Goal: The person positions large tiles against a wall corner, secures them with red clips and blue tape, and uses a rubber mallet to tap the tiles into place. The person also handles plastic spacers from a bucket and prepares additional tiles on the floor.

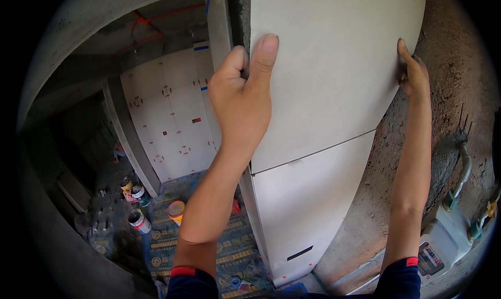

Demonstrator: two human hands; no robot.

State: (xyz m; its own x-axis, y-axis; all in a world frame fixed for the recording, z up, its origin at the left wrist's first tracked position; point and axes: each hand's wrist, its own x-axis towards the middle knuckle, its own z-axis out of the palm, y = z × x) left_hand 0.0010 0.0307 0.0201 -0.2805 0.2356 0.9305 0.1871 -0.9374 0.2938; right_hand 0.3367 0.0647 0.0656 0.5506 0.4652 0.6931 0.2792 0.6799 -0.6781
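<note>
Holds the upper pale tile (334, 79) upright, just above the lower tile (308, 205), with left grip (242, 92) clamped on its left edge and right grip (416, 74) on its right. Seems to have the lower tile set and the upper aligned but not yet released; leaves unclear what else remains. Counts two grips, two near tiles, one gas meter (448, 236), four buckets (139, 223) around the floor sheet's (167, 249) left edge, one tile-clad wall (177, 121) beyond.

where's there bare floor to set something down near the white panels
Floor covering lies bare between the white bucket and the left forearm, and between that forearm and the lower white panel. It's crowded by the grey upright, where two buckets stand together.
</note>
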